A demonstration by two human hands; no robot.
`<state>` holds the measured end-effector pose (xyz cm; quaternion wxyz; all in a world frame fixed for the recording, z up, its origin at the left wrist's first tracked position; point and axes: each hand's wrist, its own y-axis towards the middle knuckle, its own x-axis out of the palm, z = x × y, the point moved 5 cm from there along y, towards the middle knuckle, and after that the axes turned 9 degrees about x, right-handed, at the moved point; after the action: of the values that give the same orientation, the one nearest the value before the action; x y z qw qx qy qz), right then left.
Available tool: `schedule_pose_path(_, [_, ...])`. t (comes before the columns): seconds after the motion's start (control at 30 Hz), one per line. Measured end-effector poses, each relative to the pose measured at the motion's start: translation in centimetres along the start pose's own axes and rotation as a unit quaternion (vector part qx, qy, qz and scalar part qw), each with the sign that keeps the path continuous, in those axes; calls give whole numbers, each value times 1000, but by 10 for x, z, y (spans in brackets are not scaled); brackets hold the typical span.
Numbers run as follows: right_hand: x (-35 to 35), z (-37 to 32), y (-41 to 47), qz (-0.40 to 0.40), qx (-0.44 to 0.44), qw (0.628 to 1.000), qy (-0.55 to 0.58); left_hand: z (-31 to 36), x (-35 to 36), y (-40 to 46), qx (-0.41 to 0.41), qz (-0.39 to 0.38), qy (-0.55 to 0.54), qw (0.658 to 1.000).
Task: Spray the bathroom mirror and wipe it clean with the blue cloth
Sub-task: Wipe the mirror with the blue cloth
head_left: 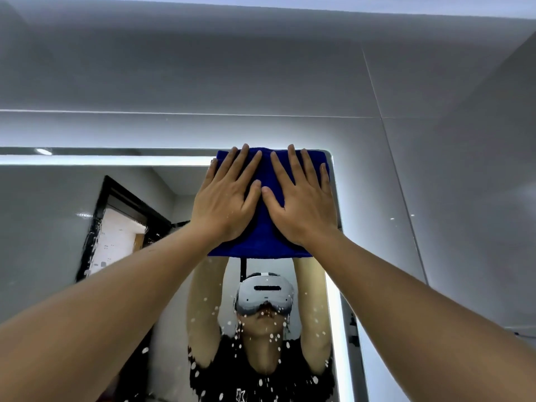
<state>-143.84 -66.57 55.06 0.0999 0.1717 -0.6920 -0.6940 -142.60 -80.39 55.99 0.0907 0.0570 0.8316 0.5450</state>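
No brand name or writing can be read anywhere; the white marks on the reflected black shirt are too blurred to make out. The blue cloth (268, 224) lies flat against the mirror (58, 227), at its upper right corner, its top edge reaching the lit frame. The left hand (224, 198) and the right hand (301, 198) press on the cloth side by side, palms flat, fingers spread and pointing up, thumbs nearly touching. Below the cloth the glass carries white droplets (272, 338) and, toward the left, streaks over the reflected dark door frame (100, 224). A bright light strip (101, 160) runs along the mirror's top and right edges. Above and right of the mirror stand glossy grey wall tiles (261, 68).
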Motion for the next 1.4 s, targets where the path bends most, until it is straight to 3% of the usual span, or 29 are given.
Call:
schedule_pose_path(0.57, [3,2,-30,17,-1,1000,-15,9,3,-26,3,23,-16,1000])
schedule_pose_path(1.4, [-1,13,-3,33,-7,999,-31,9,6,1,8,22,-6,1000])
